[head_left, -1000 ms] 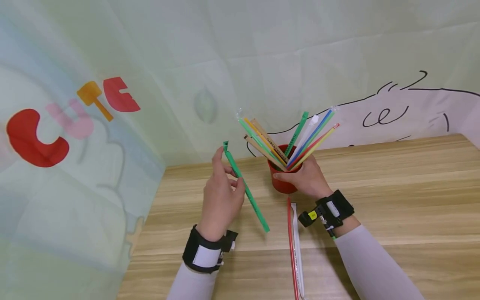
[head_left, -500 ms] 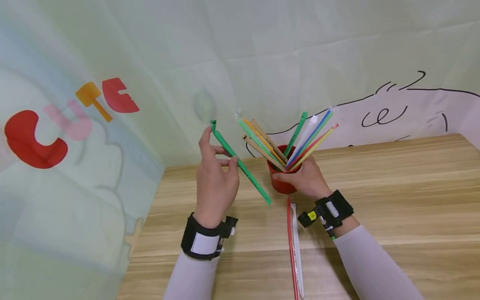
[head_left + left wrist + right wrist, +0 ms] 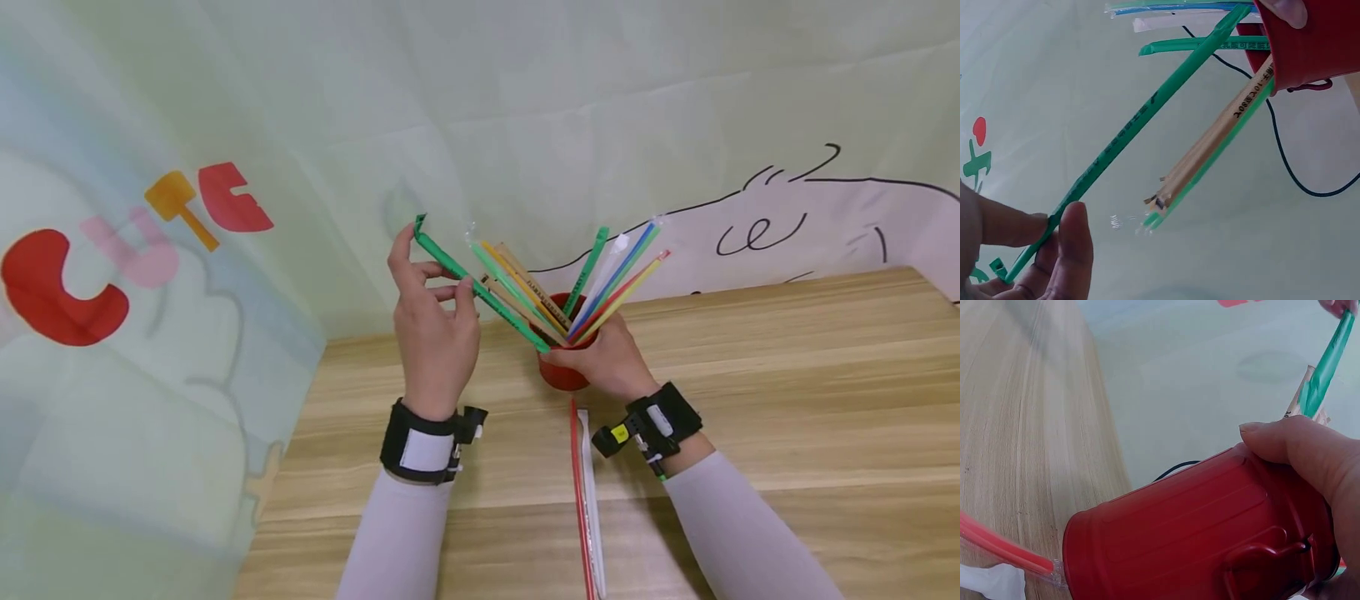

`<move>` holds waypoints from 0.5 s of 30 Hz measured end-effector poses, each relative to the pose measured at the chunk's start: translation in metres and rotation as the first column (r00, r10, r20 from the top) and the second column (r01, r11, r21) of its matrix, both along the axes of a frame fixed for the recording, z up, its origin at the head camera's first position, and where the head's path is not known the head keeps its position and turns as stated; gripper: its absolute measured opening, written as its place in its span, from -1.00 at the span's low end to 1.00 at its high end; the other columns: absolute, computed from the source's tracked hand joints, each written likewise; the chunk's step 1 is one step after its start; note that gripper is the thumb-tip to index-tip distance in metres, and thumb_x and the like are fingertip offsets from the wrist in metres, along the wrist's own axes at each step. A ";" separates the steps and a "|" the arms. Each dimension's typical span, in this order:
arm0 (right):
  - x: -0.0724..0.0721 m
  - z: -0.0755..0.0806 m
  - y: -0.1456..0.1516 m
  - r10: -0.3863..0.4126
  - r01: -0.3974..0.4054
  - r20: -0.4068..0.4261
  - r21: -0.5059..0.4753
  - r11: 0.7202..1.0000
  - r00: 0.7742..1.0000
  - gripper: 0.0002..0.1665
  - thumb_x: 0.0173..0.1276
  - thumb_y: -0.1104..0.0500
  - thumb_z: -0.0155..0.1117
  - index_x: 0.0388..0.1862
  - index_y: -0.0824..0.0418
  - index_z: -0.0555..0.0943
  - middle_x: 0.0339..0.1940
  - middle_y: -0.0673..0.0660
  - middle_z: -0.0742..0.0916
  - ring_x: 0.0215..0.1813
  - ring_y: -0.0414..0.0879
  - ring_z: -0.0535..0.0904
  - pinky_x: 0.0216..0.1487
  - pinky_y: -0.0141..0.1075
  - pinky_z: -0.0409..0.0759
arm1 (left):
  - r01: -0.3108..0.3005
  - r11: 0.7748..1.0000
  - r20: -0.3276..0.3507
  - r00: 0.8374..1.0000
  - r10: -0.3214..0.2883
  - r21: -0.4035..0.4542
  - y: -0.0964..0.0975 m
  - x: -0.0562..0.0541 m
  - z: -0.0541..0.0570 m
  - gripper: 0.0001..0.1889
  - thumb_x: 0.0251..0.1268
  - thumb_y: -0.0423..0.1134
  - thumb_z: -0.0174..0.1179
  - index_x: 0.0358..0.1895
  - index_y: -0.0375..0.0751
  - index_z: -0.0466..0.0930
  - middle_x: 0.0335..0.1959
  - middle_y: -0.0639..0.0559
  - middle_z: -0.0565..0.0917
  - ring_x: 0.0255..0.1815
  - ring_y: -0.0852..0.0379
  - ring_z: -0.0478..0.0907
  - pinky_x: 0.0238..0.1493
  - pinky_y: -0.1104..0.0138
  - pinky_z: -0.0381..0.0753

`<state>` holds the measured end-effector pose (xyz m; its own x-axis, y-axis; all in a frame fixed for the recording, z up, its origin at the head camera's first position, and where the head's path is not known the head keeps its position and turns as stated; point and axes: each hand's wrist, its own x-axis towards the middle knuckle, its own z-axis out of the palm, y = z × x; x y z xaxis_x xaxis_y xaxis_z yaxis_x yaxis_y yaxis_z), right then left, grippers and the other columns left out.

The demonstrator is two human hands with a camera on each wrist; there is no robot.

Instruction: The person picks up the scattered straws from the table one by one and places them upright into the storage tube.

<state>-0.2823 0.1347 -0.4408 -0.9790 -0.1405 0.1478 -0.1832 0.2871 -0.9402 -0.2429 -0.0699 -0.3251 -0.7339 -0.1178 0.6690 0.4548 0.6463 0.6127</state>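
My left hand [image 3: 435, 333] pinches a green paper-wrapped straw [image 3: 1124, 134] between thumb and fingers. The straw slants down to the right, its lower end right at the cup's rim in the head view. My right hand [image 3: 615, 358] grips a red metal cup [image 3: 1185, 531] near its rim, thumb toward me. Several wrapped straws stand fanned out in the cup: brown ones [image 3: 1219, 131], another green one [image 3: 587, 268], plus white, blue, yellow and red ones. A small red handle [image 3: 1263, 562] shows on the cup's side in the right wrist view.
On the wooden table [image 3: 787, 400], a red straw [image 3: 579, 492] and a white-wrapped straw [image 3: 591, 500] lie side by side in front of the cup. A printed cloth backdrop [image 3: 360, 125] rises behind and to the left of the table.
My left hand has moved up and forward with the green straw, bringing its lower end from over the table to the cup's rim. The right hand keeps its grip on the cup.
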 end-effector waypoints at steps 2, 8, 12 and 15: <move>0.000 0.000 0.000 0.000 0.000 -0.002 0.005 1.000 1.000 -0.09 0.17 0.11 0.65 0.45 0.13 0.39 0.28 0.15 0.62 0.32 0.10 0.56 0.40 0.14 0.54 | -0.002 1.000 -0.003 1.000 0.002 0.014 0.001 -0.003 -0.003 -0.25 0.48 -0.38 0.22 0.57 -0.10 -0.01 -0.07 -0.18 0.60 -0.22 -0.06 0.78 -0.14 0.20 0.78; 0.000 0.000 -0.001 -0.002 0.002 -0.007 0.011 1.000 1.000 -0.09 0.19 0.09 0.64 0.45 0.13 0.38 0.29 0.16 0.61 0.33 0.12 0.55 0.41 0.18 0.52 | -0.009 0.999 0.002 1.000 0.009 0.053 0.005 -0.013 -0.012 -0.26 0.48 -0.35 0.24 0.56 -0.05 0.01 -0.07 -0.17 0.59 -0.22 -0.04 0.77 -0.17 0.19 0.78; 0.001 0.000 -0.001 -0.006 0.006 -0.009 0.010 1.000 1.000 -0.10 0.19 0.09 0.64 0.44 0.10 0.39 0.29 0.14 0.62 0.33 0.11 0.55 0.41 0.17 0.52 | -0.010 0.999 0.022 1.000 0.009 0.052 0.007 -0.018 -0.020 -0.27 0.48 -0.33 0.24 0.55 -0.06 0.02 -0.08 -0.17 0.59 -0.23 -0.05 0.78 -0.18 0.17 0.78; 0.001 0.001 0.000 -0.010 0.010 -0.005 0.006 1.000 1.000 -0.10 0.17 0.07 0.65 0.43 0.07 0.39 0.28 0.12 0.62 0.33 0.09 0.55 0.40 0.16 0.53 | -0.005 0.999 0.054 0.999 0.003 0.040 0.010 -0.021 -0.027 -0.27 0.48 -0.33 0.25 0.54 -0.07 0.01 -0.08 -0.17 0.59 -0.22 -0.06 0.78 -0.16 0.14 0.79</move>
